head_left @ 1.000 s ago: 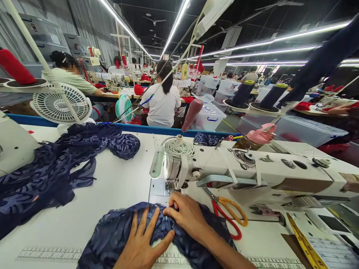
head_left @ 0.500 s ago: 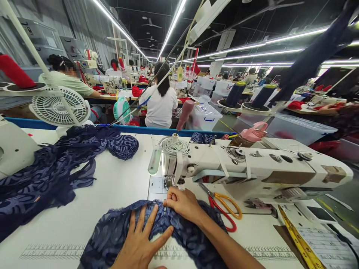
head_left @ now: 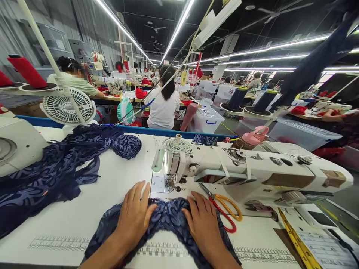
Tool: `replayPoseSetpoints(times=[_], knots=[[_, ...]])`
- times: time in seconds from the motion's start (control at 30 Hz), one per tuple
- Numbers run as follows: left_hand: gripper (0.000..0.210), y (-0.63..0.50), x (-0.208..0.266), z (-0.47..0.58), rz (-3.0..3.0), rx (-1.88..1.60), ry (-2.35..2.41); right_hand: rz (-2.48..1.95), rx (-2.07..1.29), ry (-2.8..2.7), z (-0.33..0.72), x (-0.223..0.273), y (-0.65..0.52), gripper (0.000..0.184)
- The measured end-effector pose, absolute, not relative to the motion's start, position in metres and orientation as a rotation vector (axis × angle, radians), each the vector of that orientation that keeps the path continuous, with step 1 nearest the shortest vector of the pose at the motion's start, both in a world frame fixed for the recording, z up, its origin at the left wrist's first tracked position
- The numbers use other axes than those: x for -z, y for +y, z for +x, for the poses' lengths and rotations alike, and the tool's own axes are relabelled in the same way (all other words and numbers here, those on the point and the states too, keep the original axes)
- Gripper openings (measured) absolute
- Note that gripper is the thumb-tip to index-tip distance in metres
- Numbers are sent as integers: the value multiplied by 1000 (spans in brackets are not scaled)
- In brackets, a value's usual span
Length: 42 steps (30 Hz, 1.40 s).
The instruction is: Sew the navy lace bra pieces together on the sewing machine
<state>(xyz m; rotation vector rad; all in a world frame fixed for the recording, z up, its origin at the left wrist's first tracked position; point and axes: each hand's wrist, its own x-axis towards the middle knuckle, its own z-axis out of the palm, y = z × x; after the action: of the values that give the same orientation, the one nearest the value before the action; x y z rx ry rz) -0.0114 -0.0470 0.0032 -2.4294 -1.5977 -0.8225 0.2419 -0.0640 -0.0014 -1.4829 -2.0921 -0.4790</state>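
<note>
A navy patterned lace garment piece (head_left: 165,216), shaped like bra cups joined at the middle, lies on the white sewing table in front of me. Flat on its left half rests my left hand (head_left: 136,209), fingers stretched out and the thumb toward the centre. My right hand (head_left: 204,220) lies over the right half with its fingers spread. Just beyond the fabric's upper edge is the needle area of a white sewing machine (head_left: 269,168). To the right of my right hand are scissors (head_left: 226,207) with one orange and one red handle.
A heap of navy patterned fabric (head_left: 70,157) covers the table's left side. A printed ruler (head_left: 266,254) runs along the front edge. A yellow tape measure (head_left: 298,239) lies at right. Behind the table stand a white fan (head_left: 68,106) and a seated person in white (head_left: 164,104).
My right hand has left its pinch at the fabric's centre and now lies spread on the right half. My left hand has moved up along the left half.
</note>
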Motion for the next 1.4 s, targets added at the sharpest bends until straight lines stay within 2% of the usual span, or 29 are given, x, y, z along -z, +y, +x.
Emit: replayPoseSetpoints(times=[0.07,0.1,0.2,0.27,1.03,1.2,1.4], knots=[[15,-39,-3,-15,-2372,831,-1559,-1412,428,-2105,244,2,-59,16],[15,-37,-2,-16,-2363,839,-1513,-1380,401,-2103,246,1,-57,17],[31,-37,2,-22,-2295,873,-1412,-1342,412,-2069,250,-1,-54,17],[34,-37,2,-25,-2253,877,-1378,-1328,445,-2050,252,0,-53,16],[27,-25,-11,-33,-2199,837,-1107,-1267,562,-2041,254,-1,-53,16],[33,-27,-8,-38,-2183,892,-1056,-1226,564,-2022,255,-1,-58,17],[24,-29,-19,-28,-2207,823,-1197,-1258,495,-2112,250,-10,-55,23]])
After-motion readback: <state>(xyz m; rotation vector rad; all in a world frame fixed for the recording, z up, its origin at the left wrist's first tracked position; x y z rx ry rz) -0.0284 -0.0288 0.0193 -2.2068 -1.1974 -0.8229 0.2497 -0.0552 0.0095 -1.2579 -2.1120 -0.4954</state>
